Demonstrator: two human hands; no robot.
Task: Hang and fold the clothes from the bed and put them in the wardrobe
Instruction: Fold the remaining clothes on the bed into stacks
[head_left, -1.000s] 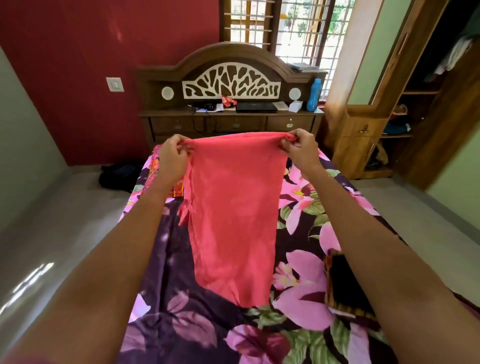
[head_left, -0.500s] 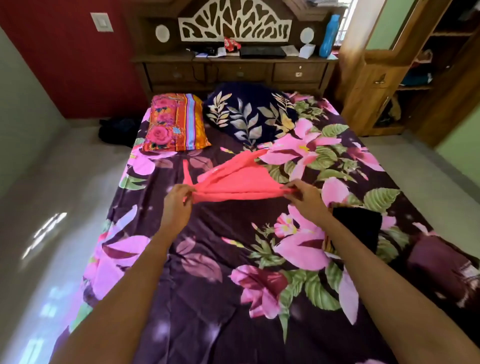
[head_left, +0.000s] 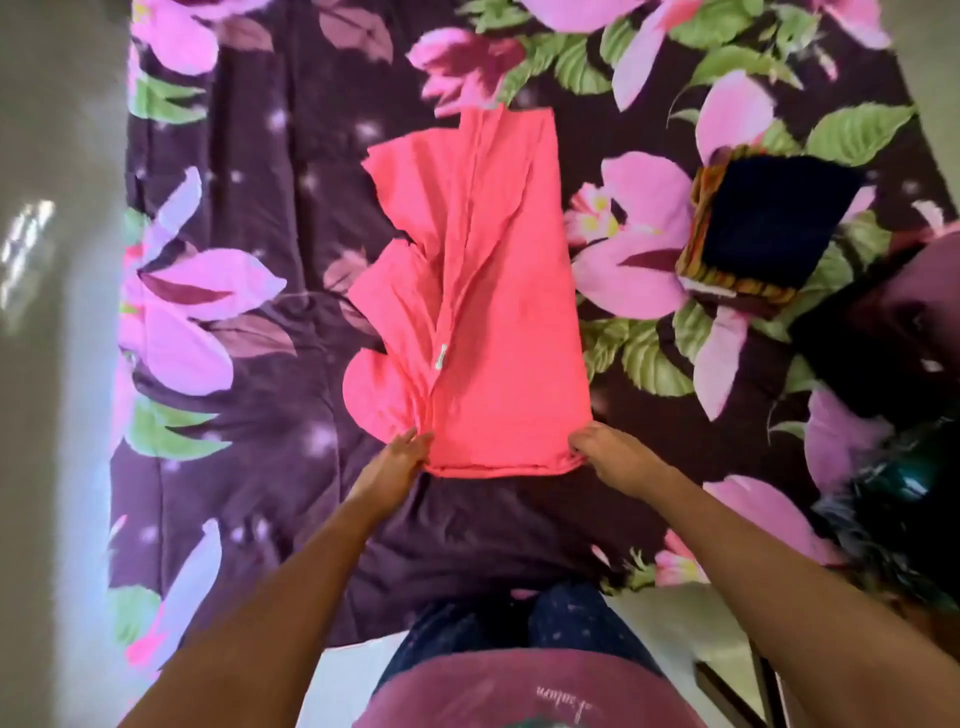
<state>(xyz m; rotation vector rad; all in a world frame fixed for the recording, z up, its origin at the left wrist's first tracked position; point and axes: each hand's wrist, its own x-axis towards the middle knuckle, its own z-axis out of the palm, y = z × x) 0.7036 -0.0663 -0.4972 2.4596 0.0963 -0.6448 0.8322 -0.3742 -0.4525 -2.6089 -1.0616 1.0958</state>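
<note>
The pink garment (head_left: 483, 291), held up in the air by its top edge a second ago and swung down half a second ago, now lies spread on the floral bedsheet (head_left: 218, 156). It runs from the middle of the view toward 12 o'clock, and a white tag shows along its centre seam. The left hand (head_left: 397, 460), at about 7 o'clock of the cloth, pinches the near left corner, where the fabric bunches into pleats. The right hand (head_left: 610, 452), at about 5 o'clock, has its fingers curled round the near right corner. The left side lies ruffled and uneven, the right side smooth.

With the cloth down on the bed, the laying-out looks finished, and folding it across or lengthwise seems the step in hand. A folded stack (head_left: 769, 223) sits at 2 o'clock, well apart from the garment. It is probably where this piece goes before the wardrobe, which is out of view
</note>
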